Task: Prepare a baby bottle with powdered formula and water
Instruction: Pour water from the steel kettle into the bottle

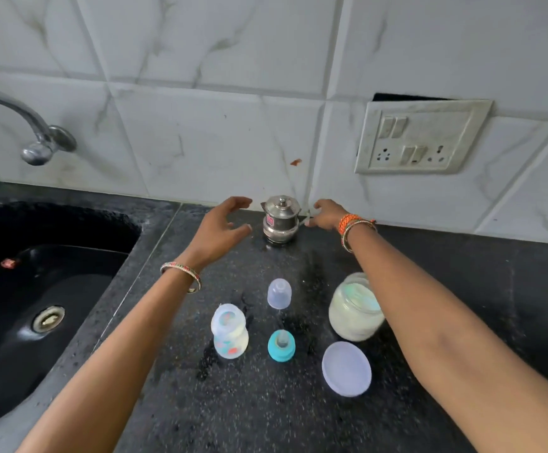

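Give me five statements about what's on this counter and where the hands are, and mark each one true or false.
1. The baby bottle stands open, without its teal nipple ring. True.
2. The powder jar has its lid screwed on. False: the lid lies flat on the counter.
3. The left hand grips the steel pot. False: it hovers open beside it.
4. The right hand is at the pot's right side. True.
5. The clear cap sits in the sink. False: it stands on the counter.

So the black speckled bench [299, 420] is carrying a steel pot [280, 220] near the wall, and closer in there's a baby bottle [230, 331], clear cap [279, 293], teal nipple ring [281, 345], powder jar [356, 308] and its lid [346, 368] sitting apart.
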